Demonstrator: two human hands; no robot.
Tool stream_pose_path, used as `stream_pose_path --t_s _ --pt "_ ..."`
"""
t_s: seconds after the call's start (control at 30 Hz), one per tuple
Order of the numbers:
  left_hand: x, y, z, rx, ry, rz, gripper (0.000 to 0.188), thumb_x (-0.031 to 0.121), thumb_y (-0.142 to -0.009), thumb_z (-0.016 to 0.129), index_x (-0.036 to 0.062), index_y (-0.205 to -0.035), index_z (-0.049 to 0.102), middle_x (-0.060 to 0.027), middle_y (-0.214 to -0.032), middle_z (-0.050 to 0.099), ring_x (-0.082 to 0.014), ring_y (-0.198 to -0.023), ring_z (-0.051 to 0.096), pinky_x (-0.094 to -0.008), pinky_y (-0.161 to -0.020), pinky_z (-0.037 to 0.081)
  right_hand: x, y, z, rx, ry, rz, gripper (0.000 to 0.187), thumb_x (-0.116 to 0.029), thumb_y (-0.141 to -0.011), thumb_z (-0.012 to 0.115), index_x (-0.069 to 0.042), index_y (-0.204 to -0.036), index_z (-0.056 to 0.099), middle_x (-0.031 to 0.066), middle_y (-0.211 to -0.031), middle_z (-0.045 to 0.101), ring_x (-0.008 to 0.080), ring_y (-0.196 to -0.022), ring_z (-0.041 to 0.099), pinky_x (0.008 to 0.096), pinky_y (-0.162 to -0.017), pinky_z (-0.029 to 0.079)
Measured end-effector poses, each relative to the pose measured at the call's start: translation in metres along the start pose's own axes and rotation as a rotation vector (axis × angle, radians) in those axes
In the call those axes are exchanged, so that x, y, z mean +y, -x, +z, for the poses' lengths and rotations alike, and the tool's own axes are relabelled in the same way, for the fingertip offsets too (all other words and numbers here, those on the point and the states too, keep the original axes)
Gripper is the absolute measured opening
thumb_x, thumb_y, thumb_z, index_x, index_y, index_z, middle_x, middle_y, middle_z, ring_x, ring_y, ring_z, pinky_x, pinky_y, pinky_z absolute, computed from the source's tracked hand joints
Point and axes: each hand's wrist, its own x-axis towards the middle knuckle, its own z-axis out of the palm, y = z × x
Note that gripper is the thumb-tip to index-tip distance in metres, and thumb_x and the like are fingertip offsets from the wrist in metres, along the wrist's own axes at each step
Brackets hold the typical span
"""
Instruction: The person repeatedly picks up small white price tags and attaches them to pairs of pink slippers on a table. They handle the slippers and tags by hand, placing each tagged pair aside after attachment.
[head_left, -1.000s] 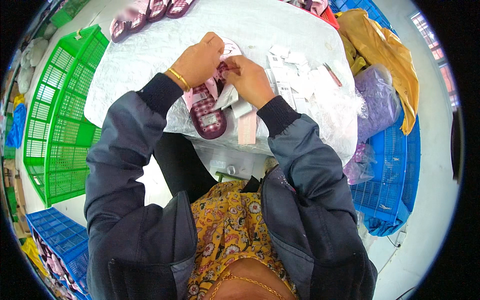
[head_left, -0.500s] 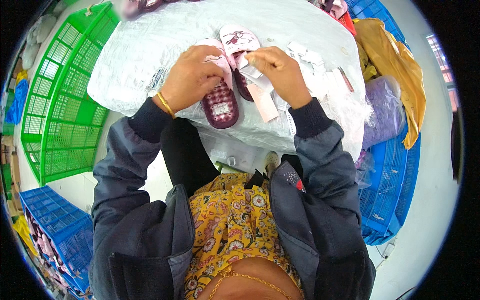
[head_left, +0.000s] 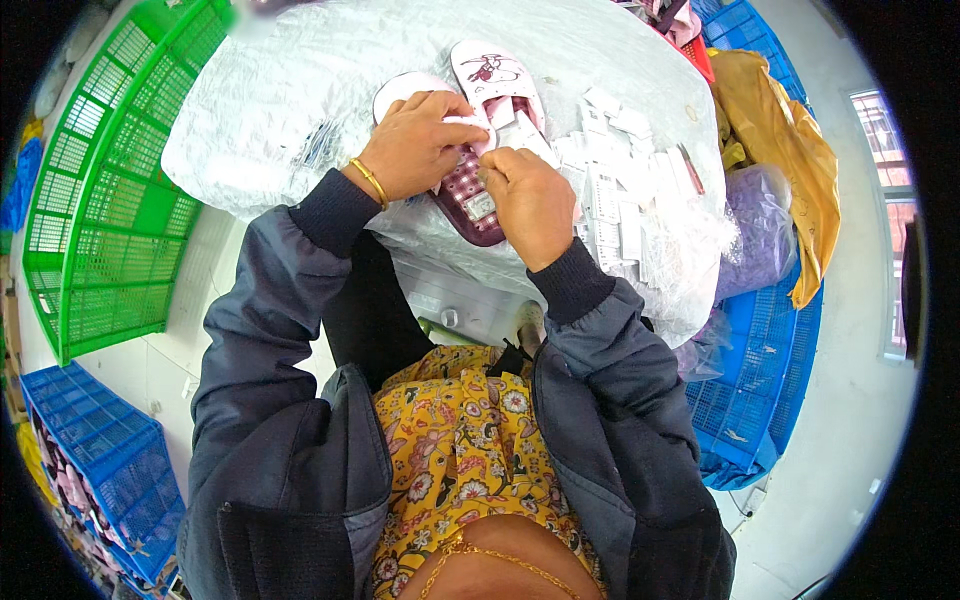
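Observation:
A pair of slippers lies on the table in front of me. The left slipper has a dark plaid sole and a pale upper, which is mostly under my hands. My left hand is closed on the edge of that upper. Right beside it, my right hand is pinched at the same edge; whatever is between its fingertips is hidden. The other slipper, pale pink with a dark line drawing, lies just beyond to the right. White paper tags rest in its opening.
Loose white tags are scattered right of my right hand, with a red-handled tool past them. The table is covered in clear plastic. Green and blue crates stand at left; a blue crate stands at right.
My right hand has moved left and down from the far slipper to the near one's upper. The white tag it held now appears in the far slipper's opening. My left hand has shifted right.

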Motion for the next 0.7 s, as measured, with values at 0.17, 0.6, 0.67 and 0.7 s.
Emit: stream_pose_path --t_s 0.17,0.6,0.67,0.7 --pt "0.001 0.001 0.001 0.006 0.019 -0.031 0.034 0.011 -0.080 0.062 0.0222 -0.110 0.072 -0.0044 -0.118 0.059 -0.0278 -0.113 0.054 -0.0411 -0.098 0.039 0.004 -0.003 0.009 0.049 0.047 0.002 0.007 -0.013 -0.083 0.064 -0.009 -0.089 0.065 0.0121 -0.077 0.063 0.0329 -0.075 0.062 0.0441 -0.064 0.048" --pt "0.002 0.002 0.001 0.033 0.033 -0.042 0.035 0.008 -0.077 0.062 0.0203 -0.109 0.072 -0.0041 -0.117 0.059 -0.0273 -0.111 0.055 -0.0403 -0.097 0.039 0.006 -0.011 0.009 0.017 -0.046 0.048 0.024 -0.002 -0.077 0.065 -0.009 -0.099 0.062 0.0048 -0.066 0.060 0.0282 -0.071 0.060 0.0430 -0.062 0.047" --pt "0.000 0.002 0.003 0.028 0.039 -0.037 0.036 0.008 -0.077 0.062 0.0206 -0.110 0.072 -0.0043 -0.117 0.059 -0.0274 -0.111 0.054 -0.0406 -0.097 0.039 0.008 -0.011 0.011 0.017 -0.032 0.043 0.025 -0.002 -0.076 0.065 -0.009 -0.099 0.062 0.0050 -0.066 0.060 0.0283 -0.071 0.060 0.0428 -0.061 0.047" --pt "0.001 0.002 0.002 0.028 0.036 -0.038 0.037 0.008 -0.077 0.062 0.0208 -0.110 0.072 -0.0044 -0.117 0.059 -0.0275 -0.111 0.054 -0.0407 -0.097 0.039 0.007 -0.011 0.011 0.015 -0.037 0.045 0.024 -0.002 -0.076 0.065 -0.009 -0.099 0.062 0.0051 -0.066 0.060 0.0284 -0.071 0.060 0.0428 -0.061 0.047"
